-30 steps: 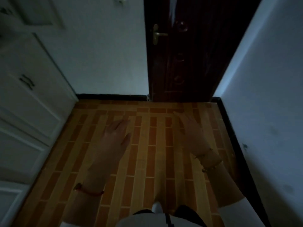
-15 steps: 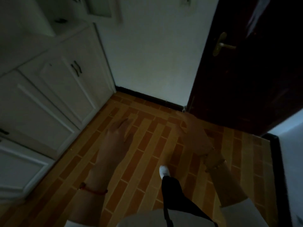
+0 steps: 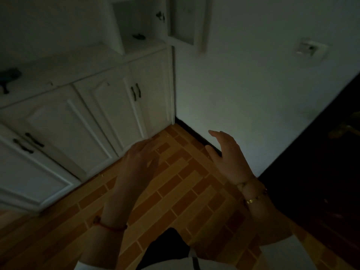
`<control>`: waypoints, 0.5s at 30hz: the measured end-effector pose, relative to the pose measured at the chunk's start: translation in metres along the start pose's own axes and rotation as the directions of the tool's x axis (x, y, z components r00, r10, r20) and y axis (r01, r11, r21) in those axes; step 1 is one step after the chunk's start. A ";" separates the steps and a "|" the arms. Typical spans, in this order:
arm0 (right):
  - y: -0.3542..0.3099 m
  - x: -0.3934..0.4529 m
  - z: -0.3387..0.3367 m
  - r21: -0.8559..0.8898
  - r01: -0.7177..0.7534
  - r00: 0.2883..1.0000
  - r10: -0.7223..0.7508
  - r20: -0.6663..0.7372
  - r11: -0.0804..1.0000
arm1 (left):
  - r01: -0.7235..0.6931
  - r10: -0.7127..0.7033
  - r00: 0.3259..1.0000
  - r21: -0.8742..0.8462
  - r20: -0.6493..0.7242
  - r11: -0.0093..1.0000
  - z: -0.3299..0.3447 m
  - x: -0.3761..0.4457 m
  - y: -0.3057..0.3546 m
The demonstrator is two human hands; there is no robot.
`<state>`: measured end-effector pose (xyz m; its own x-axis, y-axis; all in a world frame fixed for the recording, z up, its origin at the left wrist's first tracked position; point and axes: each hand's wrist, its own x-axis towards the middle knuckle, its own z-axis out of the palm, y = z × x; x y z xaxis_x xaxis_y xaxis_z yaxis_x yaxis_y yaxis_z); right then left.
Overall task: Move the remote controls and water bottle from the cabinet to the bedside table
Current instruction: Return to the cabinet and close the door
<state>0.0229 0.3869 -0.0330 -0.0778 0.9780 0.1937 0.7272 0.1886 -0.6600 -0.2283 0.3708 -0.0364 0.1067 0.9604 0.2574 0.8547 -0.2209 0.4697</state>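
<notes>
Cabinet (image 3: 109,106) along the left, ending at the wall (image 3: 253,84) in the far corner. Open shelf niche (image 3: 140,26) on top of cabinet, small item (image 3: 138,36) inside. Door (image 3: 321,172) right. Floor (image 3: 185,191) below; left hand (image 3: 139,162) and right hand (image 3: 228,156) over it, apart, nothing held.

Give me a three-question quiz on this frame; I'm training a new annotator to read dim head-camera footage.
1. True or false: the left hand and the right hand are both empty.
2. Which wrist wears the red cord? A) left B) right
3. Fill in: the white cabinet doors below the counter are all ____.

Key: 1 true; 2 A; 3 shut.
</notes>
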 end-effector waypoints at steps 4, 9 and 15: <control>0.019 0.059 0.007 0.022 0.033 0.999 -0.034 0.033 0.999 | 0.042 -0.042 0.999 -0.006 -0.019 0.999 0.017 0.045 -0.008; 0.050 0.134 0.023 0.037 0.060 0.996 -0.062 0.060 0.998 | 0.075 -0.075 0.997 0.003 -0.031 0.997 0.043 0.116 -0.022; 0.072 0.245 0.036 0.074 0.061 0.997 -0.065 0.047 0.995 | 0.088 -0.087 0.995 0.020 -0.041 0.996 0.065 0.226 -0.045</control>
<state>0.0320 0.6439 -0.0592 -0.1569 0.9669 0.2014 0.6688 0.2541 -0.6986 -0.2094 0.6093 -0.0545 0.0106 0.9682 0.2501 0.8710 -0.1318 0.4732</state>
